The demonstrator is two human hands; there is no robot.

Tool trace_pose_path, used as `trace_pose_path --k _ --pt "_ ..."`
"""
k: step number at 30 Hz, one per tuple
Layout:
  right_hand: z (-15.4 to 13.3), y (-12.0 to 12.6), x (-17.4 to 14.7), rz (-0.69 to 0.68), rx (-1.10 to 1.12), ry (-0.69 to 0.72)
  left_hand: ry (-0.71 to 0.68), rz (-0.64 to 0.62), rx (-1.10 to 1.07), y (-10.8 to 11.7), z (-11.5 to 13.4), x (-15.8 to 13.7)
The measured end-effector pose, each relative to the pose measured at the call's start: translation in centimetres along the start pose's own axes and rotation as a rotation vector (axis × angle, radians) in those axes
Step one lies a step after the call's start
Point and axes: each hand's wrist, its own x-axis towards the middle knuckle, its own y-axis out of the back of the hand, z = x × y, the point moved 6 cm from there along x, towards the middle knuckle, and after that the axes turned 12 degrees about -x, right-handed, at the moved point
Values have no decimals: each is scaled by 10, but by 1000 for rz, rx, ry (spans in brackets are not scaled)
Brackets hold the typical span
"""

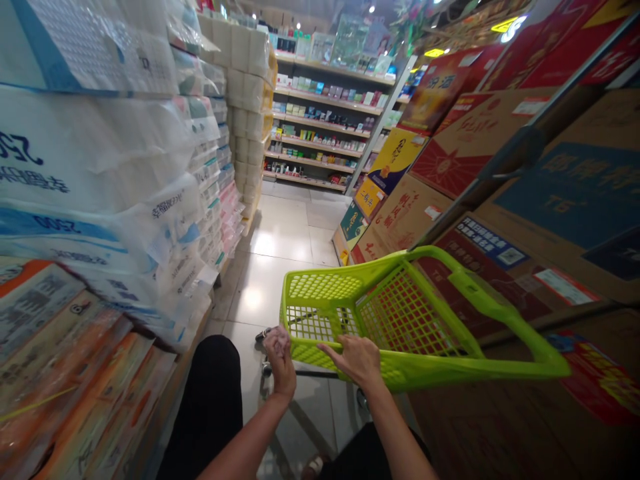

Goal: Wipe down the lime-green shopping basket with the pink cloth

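Observation:
A lime-green plastic shopping cart (415, 363) with lattice walls stands sideways before me, its handle toward the right. My left hand (281, 367) is closed around a crumpled, pale pinkish cloth (279, 339) at the cart's left end, against or right beside the corner of the rim. On the near rim rests my right hand (357, 360), fingers curled over the edge and thumb stretched out to the left. No goods show inside the basket. The cart's wheels (267, 367) are partly visible below.
Wrapped tissue packs (90, 147) are stacked high on the left, above orange-and-white packages (85, 373). Stacked cartons (565, 200) line the right side close to the cart. Shelves of small boxed goods (325, 120) stand at the far end of the tiled aisle (280, 233).

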Motion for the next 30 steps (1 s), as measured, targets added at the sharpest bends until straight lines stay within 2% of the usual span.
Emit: trace_pose_path --k 3,6,9,13,15,16,17,18,20,21,22,24,26,28,30 --pt "-1 0 0 8 5 7 -60 -4 57 10 -13 -21" --pt "-2 0 0 11 3 19 -165 -109 133 -3 -4 -29" --pt "-3 2 0 17 -4 18 -219 -109 183 -10 2 -30" --pt "-2 1 1 10 16 26 -160 -112 209 6 -9 -34" --pt "-1 0 0 5 33 40 -228 -25 222 20 0 -31" --pt "0 -1 -2 8 39 45 -286 -33 238 21 11 -27" --pt "1 -1 -4 14 43 45 -347 -88 263 18 24 -21" --pt "2 -2 -6 21 45 44 -409 -208 298 9 38 -14" --pt "4 -2 -10 27 57 47 -439 -505 416 -14 59 6" --pt "6 -2 -11 26 67 55 -437 -575 459 -21 67 19" --pt "7 -1 -13 24 78 65 -418 -598 497 -26 74 33" --pt "11 1 -14 21 102 96 -372 -550 553 -31 84 60" --pt "14 5 -14 18 111 99 -345 -512 599 -35 90 71" --pt "14 12 -16 46 109 81 -372 -581 626 -42 94 61" --pt "6 19 -19 129 116 62 -428 -720 624 -47 94 38"
